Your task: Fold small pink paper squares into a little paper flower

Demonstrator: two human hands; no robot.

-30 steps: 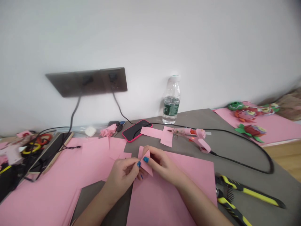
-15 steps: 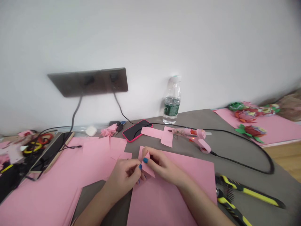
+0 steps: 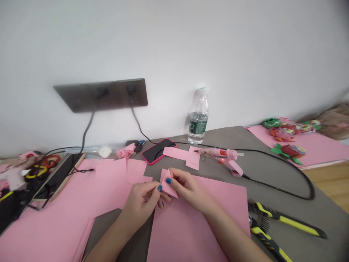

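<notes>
A small folded piece of pink paper [image 3: 170, 190] is held up between both hands, over a large pink sheet [image 3: 188, 225]. My right hand [image 3: 188, 185] pinches its upper part, the blue-nailed thumb pressed flat on its face. On the paper's left edge, my left hand [image 3: 145, 200] closes thumb and index finger; its other fingertips show below, partly behind the paper. Just beyond the hands lie small pink paper strips [image 3: 177, 153] and a pink hot glue gun [image 3: 218, 154] with a small red light on, its nozzle resting over the strips.
Stacked pink sheets [image 3: 54, 218] cover the left side, with a phone [image 3: 58, 176] on them. A pink-cased phone [image 3: 158, 151] and a water bottle [image 3: 198, 120] stand toward the wall. Yellow-black pliers [image 3: 289, 222] lie right. Paper flowers [image 3: 291, 151] rest far right. A black cord [image 3: 278, 154] crosses the table.
The folded paper and both hands have shifted slightly upward, and the paper has turned a little in the fingers. My view has moved very slightly; the other things lie as before.
</notes>
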